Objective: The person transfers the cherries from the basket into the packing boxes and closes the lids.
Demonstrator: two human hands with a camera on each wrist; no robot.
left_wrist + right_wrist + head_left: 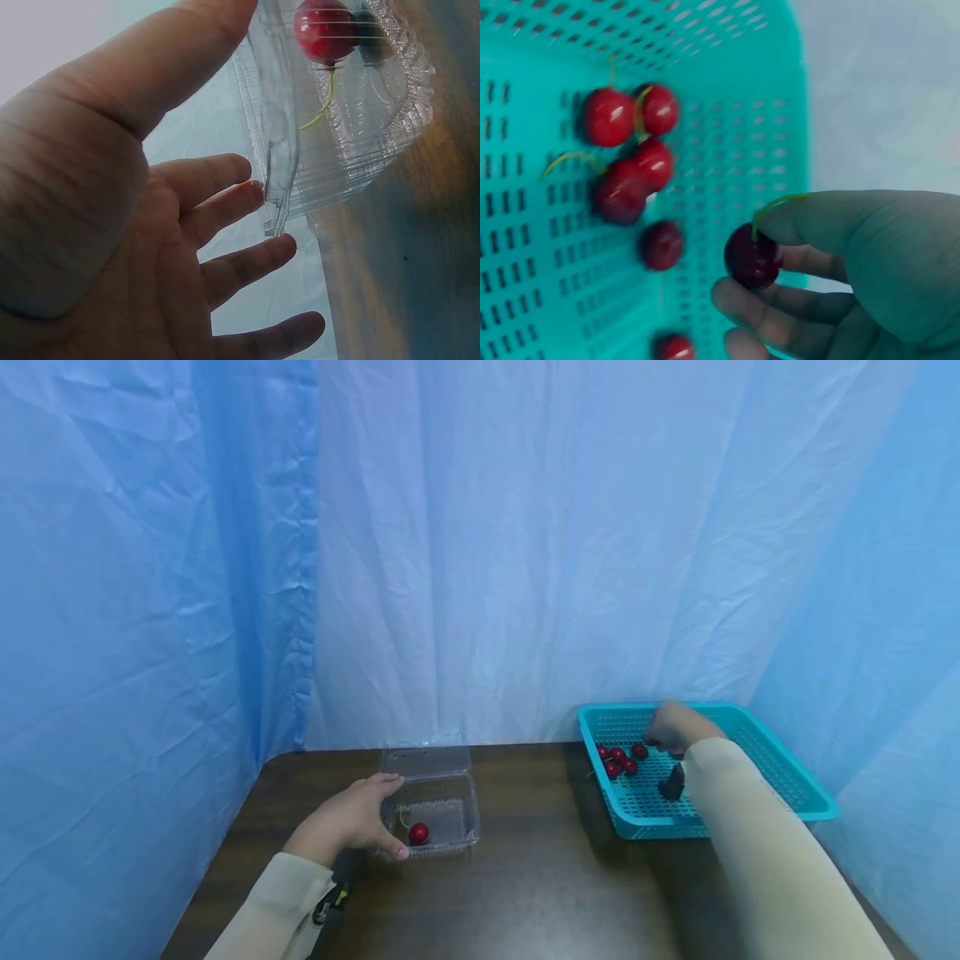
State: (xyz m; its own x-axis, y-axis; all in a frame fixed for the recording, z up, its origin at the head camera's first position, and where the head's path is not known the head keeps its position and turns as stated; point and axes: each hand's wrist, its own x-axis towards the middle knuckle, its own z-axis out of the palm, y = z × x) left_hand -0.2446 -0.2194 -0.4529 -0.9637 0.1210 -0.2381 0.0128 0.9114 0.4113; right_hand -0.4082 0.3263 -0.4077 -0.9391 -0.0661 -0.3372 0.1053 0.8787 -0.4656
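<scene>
My left hand spans the left side of a clear plastic clamshell box, its fingers spread and relaxed. In the left wrist view, thumb and fingertips meet the box's rim. One red cherry with a green stem lies inside that box, whose lid is folded back. Over a turquoise basket, my right hand pinches a dark red cherry between thumb and fingers; its stem shows beside the thumb. Several other cherries rest on the basket floor, mostly grouped on its left side.
The dark wooden table carries both containers, with a stretch of tabletop between them. Blue-white curtains hang behind and on both sides, close to the basket's back and right edges.
</scene>
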